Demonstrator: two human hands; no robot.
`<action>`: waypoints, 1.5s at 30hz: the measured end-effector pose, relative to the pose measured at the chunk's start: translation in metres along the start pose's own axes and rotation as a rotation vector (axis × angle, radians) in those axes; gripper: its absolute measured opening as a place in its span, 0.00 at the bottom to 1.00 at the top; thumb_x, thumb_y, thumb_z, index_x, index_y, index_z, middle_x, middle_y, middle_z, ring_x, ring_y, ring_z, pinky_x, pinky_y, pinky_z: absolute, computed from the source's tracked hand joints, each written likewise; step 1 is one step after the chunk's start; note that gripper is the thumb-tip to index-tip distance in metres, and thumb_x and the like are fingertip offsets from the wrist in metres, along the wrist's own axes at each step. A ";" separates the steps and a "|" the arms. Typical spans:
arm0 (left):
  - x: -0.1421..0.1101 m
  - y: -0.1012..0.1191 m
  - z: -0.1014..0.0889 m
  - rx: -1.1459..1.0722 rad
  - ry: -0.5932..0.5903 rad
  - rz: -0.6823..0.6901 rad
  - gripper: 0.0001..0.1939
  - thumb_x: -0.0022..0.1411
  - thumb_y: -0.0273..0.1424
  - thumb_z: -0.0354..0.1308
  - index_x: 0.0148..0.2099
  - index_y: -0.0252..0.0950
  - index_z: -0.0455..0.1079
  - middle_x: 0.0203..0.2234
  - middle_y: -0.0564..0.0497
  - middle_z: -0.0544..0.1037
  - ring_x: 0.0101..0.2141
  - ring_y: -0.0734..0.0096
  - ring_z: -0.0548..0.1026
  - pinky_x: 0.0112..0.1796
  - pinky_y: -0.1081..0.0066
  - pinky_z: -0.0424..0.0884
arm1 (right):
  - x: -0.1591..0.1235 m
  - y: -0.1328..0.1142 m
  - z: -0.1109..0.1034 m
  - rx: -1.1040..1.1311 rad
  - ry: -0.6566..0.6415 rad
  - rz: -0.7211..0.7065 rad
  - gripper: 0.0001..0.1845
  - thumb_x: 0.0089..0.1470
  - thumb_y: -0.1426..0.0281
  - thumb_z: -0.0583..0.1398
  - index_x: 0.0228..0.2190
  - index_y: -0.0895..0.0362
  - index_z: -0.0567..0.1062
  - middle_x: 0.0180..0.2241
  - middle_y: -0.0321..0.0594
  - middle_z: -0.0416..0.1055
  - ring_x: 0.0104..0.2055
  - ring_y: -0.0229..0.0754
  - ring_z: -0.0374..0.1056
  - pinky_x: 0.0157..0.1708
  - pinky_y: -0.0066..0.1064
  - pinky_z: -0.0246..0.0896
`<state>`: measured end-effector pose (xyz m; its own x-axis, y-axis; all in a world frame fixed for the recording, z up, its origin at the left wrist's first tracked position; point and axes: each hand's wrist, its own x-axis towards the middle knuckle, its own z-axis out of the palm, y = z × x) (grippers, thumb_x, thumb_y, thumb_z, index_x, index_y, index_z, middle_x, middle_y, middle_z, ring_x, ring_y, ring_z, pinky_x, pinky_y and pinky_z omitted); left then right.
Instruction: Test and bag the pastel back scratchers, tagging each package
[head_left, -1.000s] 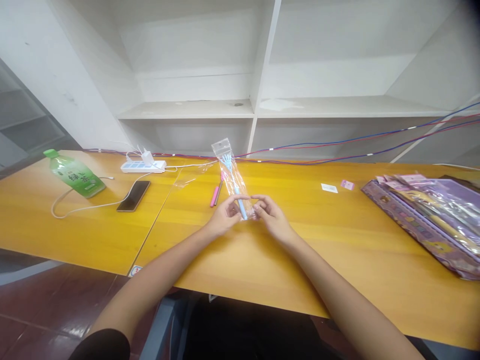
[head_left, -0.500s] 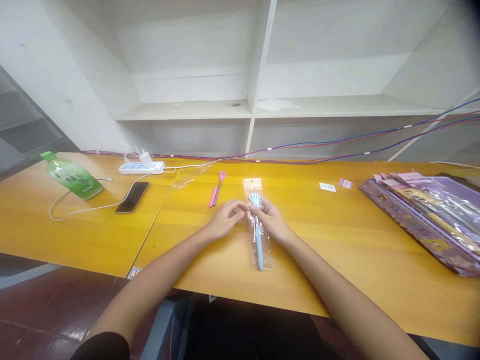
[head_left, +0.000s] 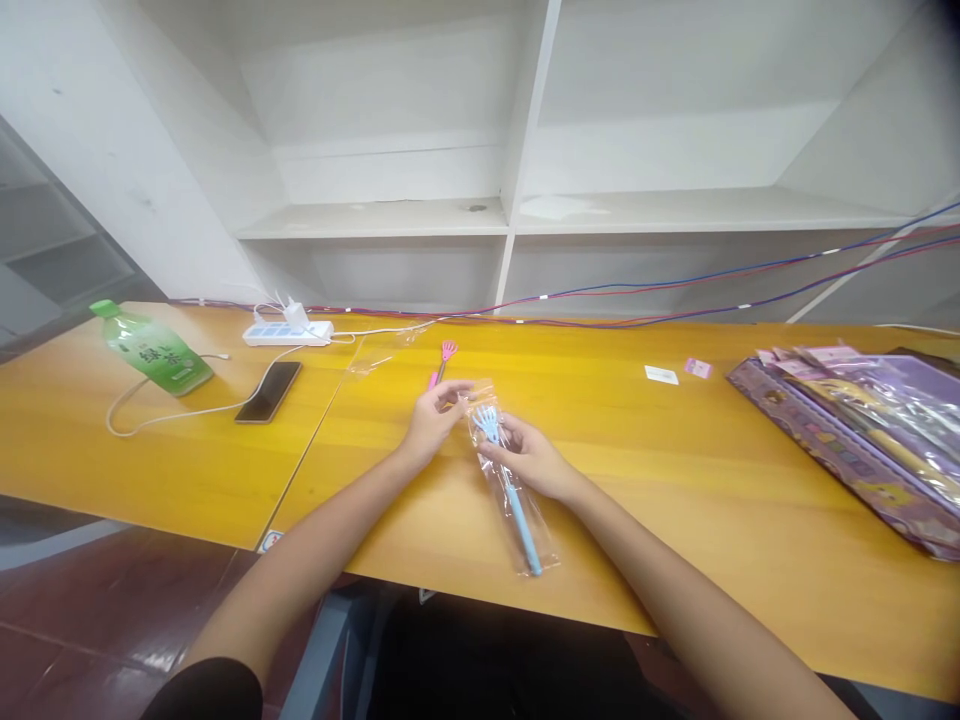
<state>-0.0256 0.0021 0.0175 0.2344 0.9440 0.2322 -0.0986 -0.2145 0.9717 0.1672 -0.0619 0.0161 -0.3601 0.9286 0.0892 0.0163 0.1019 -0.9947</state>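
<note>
A light-blue hand-shaped back scratcher lies inside a clear plastic bag, its fingered head pointing away from me and its handle toward me. My right hand grips the bagged scratcher just below the head, thumb on top. At the bag's upper left edge, my left hand pinches the plastic between thumb and forefinger. Just beyond that hand lies a pink back scratcher on the table, its handle partly hidden by my fingers.
To the right, a purple patterned box holds several bagged items. Small white and pink cards lie near it. On the left are a green bottle, a phone and a power strip. Cables run along the shelf.
The bagged blue scratcher has turned end for end and come closer to me; its head now points away. My left hand has shifted left to the bag's upper edge.
</note>
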 end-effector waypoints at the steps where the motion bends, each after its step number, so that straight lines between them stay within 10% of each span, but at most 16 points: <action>1: 0.000 -0.001 0.000 -0.006 0.011 0.001 0.17 0.62 0.35 0.68 0.52 0.36 0.80 0.46 0.44 0.84 0.48 0.62 0.80 0.47 0.67 0.74 | 0.000 0.000 0.000 -0.007 0.004 -0.004 0.24 0.58 0.53 0.69 0.49 0.53 0.74 0.35 0.35 0.72 0.35 0.40 0.66 0.38 0.33 0.65; 23: 0.009 0.012 -0.020 0.572 0.018 0.346 0.07 0.71 0.36 0.59 0.41 0.38 0.74 0.37 0.49 0.80 0.38 0.68 0.77 0.44 0.67 0.73 | -0.004 -0.008 -0.002 -0.082 0.047 -0.009 0.21 0.60 0.54 0.66 0.47 0.54 0.75 0.37 0.37 0.74 0.35 0.42 0.68 0.38 0.34 0.67; 30: 0.011 0.008 -0.018 0.263 0.121 0.112 0.07 0.75 0.39 0.51 0.46 0.42 0.65 0.27 0.58 0.72 0.21 0.77 0.69 0.25 0.75 0.66 | -0.002 0.002 -0.001 -0.174 -0.013 -0.007 0.23 0.61 0.53 0.66 0.49 0.55 0.75 0.39 0.39 0.75 0.37 0.43 0.70 0.39 0.34 0.69; 37: 0.011 0.000 -0.010 -0.101 0.041 -0.030 0.17 0.67 0.45 0.60 0.42 0.36 0.75 0.34 0.49 0.77 0.33 0.72 0.76 0.34 0.72 0.74 | -0.003 -0.001 0.003 -0.166 0.051 -0.037 0.22 0.62 0.51 0.65 0.49 0.54 0.75 0.36 0.37 0.74 0.35 0.43 0.68 0.38 0.35 0.68; 42: 0.011 -0.010 -0.005 0.018 0.062 -0.024 0.19 0.57 0.38 0.71 0.48 0.35 0.77 0.39 0.48 0.81 0.38 0.70 0.78 0.43 0.70 0.74 | 0.006 0.002 -0.043 -0.308 -0.237 -0.010 0.24 0.68 0.49 0.56 0.40 0.55 0.80 0.37 0.41 0.78 0.38 0.46 0.72 0.43 0.39 0.70; 45: 0.012 -0.015 -0.005 0.054 0.030 -0.010 0.19 0.58 0.35 0.70 0.51 0.35 0.79 0.46 0.45 0.82 0.46 0.65 0.79 0.52 0.66 0.73 | 0.013 0.015 -0.109 -0.688 0.206 -0.014 0.20 0.67 0.54 0.56 0.42 0.56 0.80 0.43 0.49 0.79 0.45 0.50 0.73 0.52 0.44 0.67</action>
<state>-0.0260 0.0177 0.0056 0.2059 0.9530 0.2223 -0.0437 -0.2180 0.9750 0.2650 -0.0095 0.0083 -0.1823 0.9672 0.1769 0.6217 0.2528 -0.7413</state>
